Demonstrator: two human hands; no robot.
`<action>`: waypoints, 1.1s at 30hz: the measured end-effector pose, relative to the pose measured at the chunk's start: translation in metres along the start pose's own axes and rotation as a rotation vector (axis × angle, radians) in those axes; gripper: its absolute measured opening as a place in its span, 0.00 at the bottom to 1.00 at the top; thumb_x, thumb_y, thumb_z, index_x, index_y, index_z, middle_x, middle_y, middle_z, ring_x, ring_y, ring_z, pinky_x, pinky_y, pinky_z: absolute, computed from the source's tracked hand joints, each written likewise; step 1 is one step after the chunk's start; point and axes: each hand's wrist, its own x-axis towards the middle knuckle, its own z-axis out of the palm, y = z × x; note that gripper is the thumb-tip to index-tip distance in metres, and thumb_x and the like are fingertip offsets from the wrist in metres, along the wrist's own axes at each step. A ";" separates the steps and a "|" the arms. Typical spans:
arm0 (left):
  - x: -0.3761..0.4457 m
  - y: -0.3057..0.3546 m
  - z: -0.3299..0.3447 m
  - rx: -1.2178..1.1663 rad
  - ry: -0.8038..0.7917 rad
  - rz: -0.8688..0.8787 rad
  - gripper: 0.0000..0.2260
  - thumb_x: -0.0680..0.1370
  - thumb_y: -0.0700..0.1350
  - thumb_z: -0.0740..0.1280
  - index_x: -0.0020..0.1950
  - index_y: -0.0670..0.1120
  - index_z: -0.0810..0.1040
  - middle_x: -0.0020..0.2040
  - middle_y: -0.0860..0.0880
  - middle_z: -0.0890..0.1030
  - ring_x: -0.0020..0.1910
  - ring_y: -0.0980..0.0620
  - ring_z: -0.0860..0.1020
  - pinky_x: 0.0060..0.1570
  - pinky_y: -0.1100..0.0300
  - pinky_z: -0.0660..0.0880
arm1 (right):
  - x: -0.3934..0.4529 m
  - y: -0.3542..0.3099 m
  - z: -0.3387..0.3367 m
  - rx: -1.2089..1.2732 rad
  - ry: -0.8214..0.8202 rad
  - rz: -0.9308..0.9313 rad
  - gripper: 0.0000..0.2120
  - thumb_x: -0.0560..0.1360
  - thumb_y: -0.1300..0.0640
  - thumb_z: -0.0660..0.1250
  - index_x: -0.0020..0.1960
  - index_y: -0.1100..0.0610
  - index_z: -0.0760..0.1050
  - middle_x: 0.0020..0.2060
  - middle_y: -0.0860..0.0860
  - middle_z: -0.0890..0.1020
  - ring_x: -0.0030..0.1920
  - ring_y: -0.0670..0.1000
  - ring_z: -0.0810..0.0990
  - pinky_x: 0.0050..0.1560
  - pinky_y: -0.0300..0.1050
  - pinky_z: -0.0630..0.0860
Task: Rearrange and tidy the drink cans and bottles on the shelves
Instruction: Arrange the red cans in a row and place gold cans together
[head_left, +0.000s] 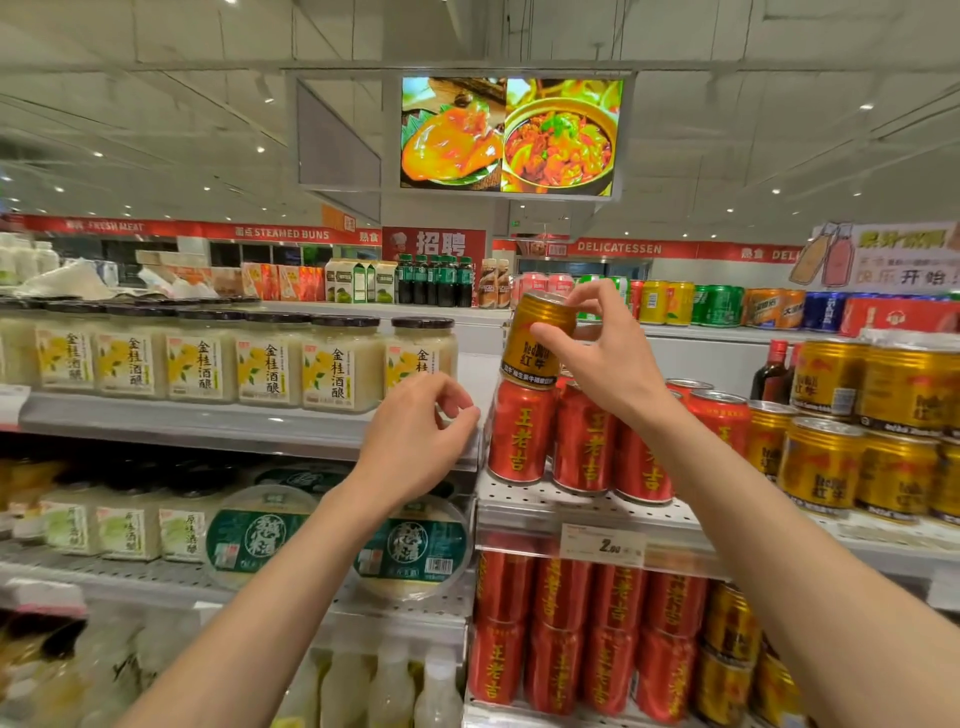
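Gold can (535, 340) pinched in right hand (597, 358), tilted, its base on top of a red can (519, 431).

Right fingers (589, 296) curl over the can's rim, thumb on its side; the can leans left, at the left end of the red can row (582, 441) on the perforated shelf (587, 512). Left hand (415, 441) empty, fingers loosely curled with thumb and forefinger nearly touching, in front of the jar shelf edge (208, 431). More gold cans (857, 462) stand well to the right. Price tag (602, 545) below the red row.
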 end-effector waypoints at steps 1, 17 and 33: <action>0.000 0.001 0.001 0.000 0.008 -0.004 0.05 0.79 0.52 0.69 0.48 0.52 0.78 0.44 0.55 0.78 0.44 0.54 0.77 0.49 0.49 0.80 | -0.002 0.000 -0.002 0.028 0.028 0.013 0.18 0.75 0.48 0.73 0.57 0.52 0.68 0.60 0.49 0.77 0.53 0.52 0.82 0.45 0.42 0.80; -0.035 0.032 0.018 -0.293 -0.224 0.129 0.31 0.73 0.59 0.76 0.73 0.59 0.68 0.60 0.59 0.78 0.52 0.63 0.79 0.49 0.66 0.78 | -0.104 -0.005 -0.038 0.390 0.094 0.348 0.21 0.65 0.44 0.81 0.44 0.53 0.73 0.48 0.59 0.86 0.49 0.59 0.87 0.52 0.64 0.82; -0.119 0.023 0.090 -0.693 -0.499 -0.067 0.25 0.72 0.50 0.79 0.67 0.65 0.77 0.61 0.57 0.83 0.57 0.59 0.84 0.58 0.57 0.81 | -0.226 0.049 -0.049 0.477 0.206 0.776 0.13 0.78 0.49 0.70 0.57 0.56 0.77 0.57 0.62 0.81 0.49 0.61 0.87 0.45 0.54 0.85</action>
